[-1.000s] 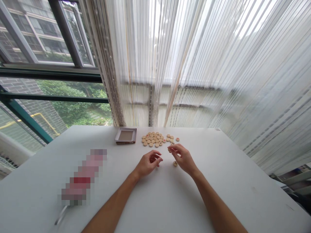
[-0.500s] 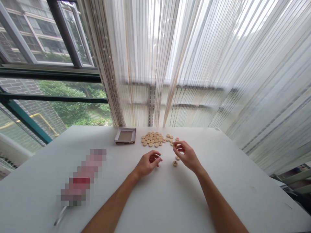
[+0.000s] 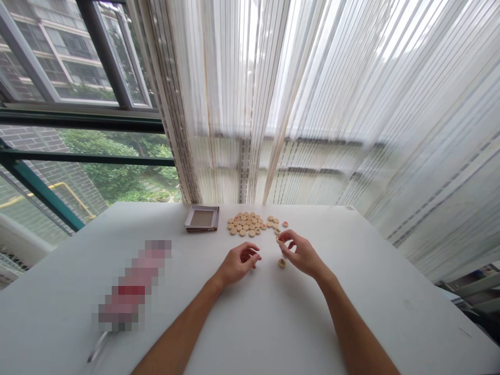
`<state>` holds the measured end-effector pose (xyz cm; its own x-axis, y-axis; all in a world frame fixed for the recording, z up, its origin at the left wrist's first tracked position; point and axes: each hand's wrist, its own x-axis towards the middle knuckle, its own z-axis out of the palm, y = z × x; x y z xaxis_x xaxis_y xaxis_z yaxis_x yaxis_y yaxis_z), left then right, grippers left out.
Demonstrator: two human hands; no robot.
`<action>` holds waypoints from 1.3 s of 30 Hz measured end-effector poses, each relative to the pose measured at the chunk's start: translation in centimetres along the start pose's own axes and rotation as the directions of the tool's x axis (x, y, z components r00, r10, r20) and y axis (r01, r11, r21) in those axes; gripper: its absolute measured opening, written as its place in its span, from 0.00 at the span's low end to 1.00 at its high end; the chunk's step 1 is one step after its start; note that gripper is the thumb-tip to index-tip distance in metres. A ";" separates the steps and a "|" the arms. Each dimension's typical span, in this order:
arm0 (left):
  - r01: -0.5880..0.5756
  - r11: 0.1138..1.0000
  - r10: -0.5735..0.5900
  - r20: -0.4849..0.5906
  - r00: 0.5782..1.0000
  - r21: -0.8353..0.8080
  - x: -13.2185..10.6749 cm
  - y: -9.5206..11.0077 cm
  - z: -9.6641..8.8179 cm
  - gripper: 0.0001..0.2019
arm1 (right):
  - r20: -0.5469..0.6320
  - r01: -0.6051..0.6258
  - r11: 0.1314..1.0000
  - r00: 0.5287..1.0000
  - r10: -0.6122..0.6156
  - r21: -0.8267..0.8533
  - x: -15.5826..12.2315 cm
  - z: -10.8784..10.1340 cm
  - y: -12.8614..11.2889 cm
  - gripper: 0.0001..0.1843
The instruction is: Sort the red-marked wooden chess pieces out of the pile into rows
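Note:
Round wooden xiangqi pieces lie bunched on the white table, mostly blank side up, a few showing red or dark characters. My right hand pinches one xiangqi piece on edge between thumb and fingers, just above the tabletop. A piece with a dark character lies below that hand, and another dark-marked piece is just beyond its fingertips. To the left, my left hand rests on the table, fingers loosely curled and apart from the thumb, with nothing seen in it.
An open shallow box stands left of the pieces near the table's far edge. A pixelated pinkish object lies at the left. A striped sheer curtain hangs behind the table, with a window at the left.
My right hand has shifted slightly toward me and now shows a piece tilted in its fingertips. The piece seen beneath its thumb earlier no longer shows there. My left hand stays put.

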<state>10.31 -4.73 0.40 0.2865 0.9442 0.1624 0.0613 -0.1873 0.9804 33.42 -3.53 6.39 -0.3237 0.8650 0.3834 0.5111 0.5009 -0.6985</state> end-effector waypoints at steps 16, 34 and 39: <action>0.001 1.000 -0.001 0.001 1.000 -0.003 -0.1 0.3 0.0 0.16 | -0.040 -0.125 0.986 0.992 0.122 -0.110 -0.2 -2.0 1.9 0.07; -0.013 1.000 0.013 0.013 1.000 0.022 -0.1 0.3 0.1 0.14 | 0.193 -0.027 0.998 0.981 0.039 -0.064 -0.6 0.0 0.8 0.09; -0.019 1.000 0.019 0.015 1.000 0.024 -0.1 0.3 0.1 0.15 | 0.239 0.044 0.993 0.971 -0.018 -0.105 -1.0 0.8 0.4 0.09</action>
<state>10.41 -4.89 0.64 0.3015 0.9365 0.1792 0.0790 -0.2119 0.9741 33.32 -4.18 5.27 -0.5140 0.8234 0.2404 0.5769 0.5392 -0.6135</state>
